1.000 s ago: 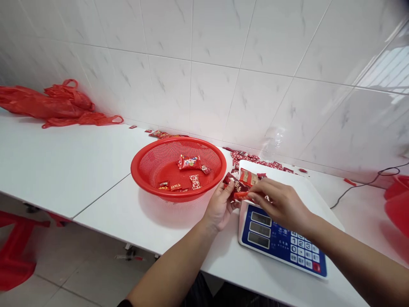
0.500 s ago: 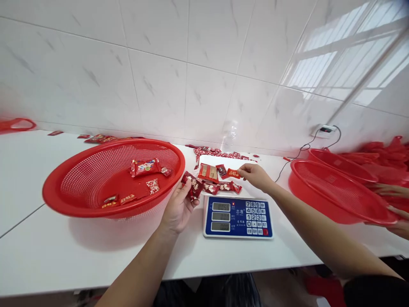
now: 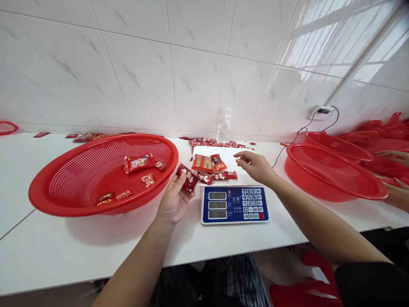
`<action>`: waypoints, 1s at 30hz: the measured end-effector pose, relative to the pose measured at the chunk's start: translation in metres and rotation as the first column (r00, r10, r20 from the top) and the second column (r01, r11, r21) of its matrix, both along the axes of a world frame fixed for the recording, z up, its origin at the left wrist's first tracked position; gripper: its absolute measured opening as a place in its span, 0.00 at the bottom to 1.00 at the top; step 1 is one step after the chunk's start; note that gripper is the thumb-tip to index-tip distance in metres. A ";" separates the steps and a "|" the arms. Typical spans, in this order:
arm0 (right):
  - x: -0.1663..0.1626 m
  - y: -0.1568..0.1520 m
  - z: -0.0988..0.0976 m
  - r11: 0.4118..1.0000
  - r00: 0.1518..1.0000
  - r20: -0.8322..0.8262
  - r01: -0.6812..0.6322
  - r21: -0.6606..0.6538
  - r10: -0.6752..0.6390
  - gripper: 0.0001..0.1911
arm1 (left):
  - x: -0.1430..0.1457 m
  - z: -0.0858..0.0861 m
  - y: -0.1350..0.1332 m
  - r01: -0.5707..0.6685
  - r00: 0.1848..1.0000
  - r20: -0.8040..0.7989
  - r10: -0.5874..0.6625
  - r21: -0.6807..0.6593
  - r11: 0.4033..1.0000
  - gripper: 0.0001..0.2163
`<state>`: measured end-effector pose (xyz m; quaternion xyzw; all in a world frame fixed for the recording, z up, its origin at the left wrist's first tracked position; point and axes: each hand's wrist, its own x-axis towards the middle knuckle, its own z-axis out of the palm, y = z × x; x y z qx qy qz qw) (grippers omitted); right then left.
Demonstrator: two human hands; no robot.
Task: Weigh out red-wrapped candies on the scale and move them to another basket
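My left hand (image 3: 174,200) grips a dark red candy packet (image 3: 189,178) just left of the scale (image 3: 234,204). Several wrapped candies (image 3: 211,168) lie on the scale's white weighing plate (image 3: 246,181). My right hand (image 3: 255,167) hovers over that plate, fingers apart and holding nothing. A large red mesh basket (image 3: 64,187) stands to the left with a few candies (image 3: 139,163) inside.
Two stacked red baskets (image 3: 332,175) sit at the right, where another person's hands (image 3: 398,192) rest beside them. Loose red wrappers (image 3: 211,142) line the tiled wall. A cable (image 3: 297,135) runs to a wall socket. Red bags (image 3: 380,132) pile at far right.
The view swung right, bringing the right baskets into sight. My right hand set a red candy on the scale plate and let go. The left hand kept its packet.
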<state>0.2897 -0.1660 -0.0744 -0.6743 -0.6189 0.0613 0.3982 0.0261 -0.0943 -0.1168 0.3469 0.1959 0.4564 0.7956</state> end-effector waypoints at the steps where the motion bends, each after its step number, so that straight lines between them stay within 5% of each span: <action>1: 0.000 -0.003 0.000 1.000 1.000 0.011 0.002 -0.007 -0.002 0.14 | 0.000 0.000 0.000 -0.002 1.000 -0.003 0.002 0.001 1.000 0.14; 16: -0.001 0.001 -0.004 0.999 0.999 0.031 -0.014 -0.040 0.016 0.15 | 0.002 -0.001 0.000 -0.005 1.000 -0.008 0.005 -0.006 1.000 0.12; 25: -0.040 0.035 -0.006 0.923 0.902 0.304 -0.204 -0.326 0.307 0.45 | 0.000 -0.001 0.002 -0.031 0.999 -0.012 0.031 -0.004 1.000 0.12; 30: -0.056 0.060 -0.008 0.883 0.846 0.358 -0.242 -0.403 0.395 0.46 | -0.002 0.000 0.002 -0.050 0.999 -0.015 0.050 0.006 0.999 0.12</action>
